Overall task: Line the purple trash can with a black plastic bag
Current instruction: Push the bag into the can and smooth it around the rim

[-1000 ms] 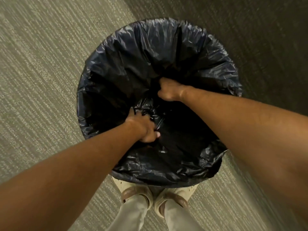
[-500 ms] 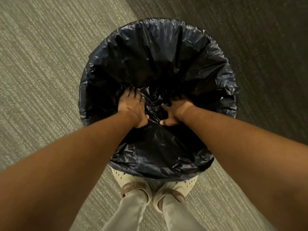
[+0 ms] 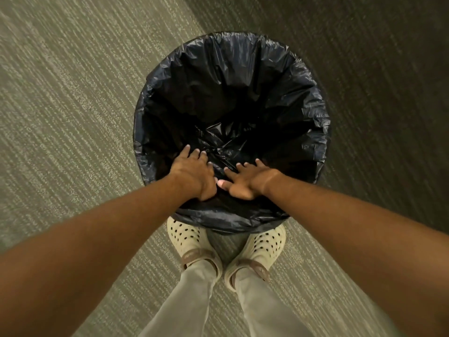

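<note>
A black plastic bag (image 3: 230, 93) covers the round can completely; its edge is folded over the rim all the way around, and no purple shows. The bag's bottom lies crumpled deep inside at the centre. My left hand (image 3: 194, 173) lies flat on the bag's near inner wall, fingers spread. My right hand (image 3: 245, 181) lies beside it, palm down and fingers apart, thumbs almost touching. Neither hand pinches the plastic.
The can stands on grey-green striped carpet (image 3: 73, 105), which turns darker at the upper right (image 3: 376, 81). My feet in cream perforated clogs (image 3: 184, 237) stand right against the can's near side.
Both hands have come up from deep in the bag to its near inner wall and spread flat. The view has pulled back, showing more of my feet.
</note>
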A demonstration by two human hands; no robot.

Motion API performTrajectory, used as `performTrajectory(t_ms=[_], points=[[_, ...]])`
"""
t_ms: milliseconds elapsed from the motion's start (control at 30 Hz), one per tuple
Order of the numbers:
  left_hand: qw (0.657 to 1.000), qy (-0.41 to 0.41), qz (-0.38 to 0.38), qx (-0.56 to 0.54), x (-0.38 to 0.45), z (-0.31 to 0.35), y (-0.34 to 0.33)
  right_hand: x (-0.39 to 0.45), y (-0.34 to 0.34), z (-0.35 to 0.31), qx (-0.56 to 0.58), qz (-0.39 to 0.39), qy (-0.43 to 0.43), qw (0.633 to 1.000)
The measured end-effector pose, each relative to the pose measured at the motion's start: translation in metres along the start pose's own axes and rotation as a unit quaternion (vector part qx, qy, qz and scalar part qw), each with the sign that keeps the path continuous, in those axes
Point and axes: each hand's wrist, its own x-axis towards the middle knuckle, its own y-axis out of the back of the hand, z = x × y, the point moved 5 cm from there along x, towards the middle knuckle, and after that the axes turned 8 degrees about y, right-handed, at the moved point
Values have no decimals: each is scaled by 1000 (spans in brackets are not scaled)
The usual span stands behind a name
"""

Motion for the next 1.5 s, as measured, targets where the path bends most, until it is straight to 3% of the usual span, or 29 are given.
performTrajectory(t_ms=[133,267,367,433,533,600,667,700,767,900,1033,1233,1300,1400,1500], points=[[993,-32,88,-67,-38,-4,19,-32,10,-10,89,82,40,992],[985,-20,159,-63,-74,-12,15,-67,-4,-25,-8,127,30,991],[919,48,318,-229,-112,-18,15,-102,3,-35,2,337,2,942],[842,99,373,-377,-141,-15,3,-132,0,-40,92,485,-29,869],[702,174,329,-607,-166,0,-26,-165,-25,-46,289,587,-84,752],[563,234,241,-755,-166,10,-45,-169,-48,-46,471,585,-142,645],[391,267,131,-871,-161,23,-57,-161,-71,-48,642,535,-212,507],[325,269,97,-902,-158,28,-57,-155,-79,-53,713,501,-229,434],[263,265,67,-925,-153,32,-54,-143,-86,-60,795,455,-230,330],[225,253,25,-940,-150,31,-53,-133,-84,-60,853,416,-207,237],[195,235,-5,-952,-148,29,-53,-125,-79,-54,880,380,-169,232],[70,238,-87,-965,-120,27,-57,-113,-61,-45,896,378,-128,194],[56,230,-111,-965,-110,28,-57,-110,-58,-43,894,376,-140,198],[87,214,-128,-965,-107,27,-62,-111,-59,-39,896,371,-142,197],[213,263,-114,-934,-114,11,-75,-125,-62,-35,887,373,-116,247]])
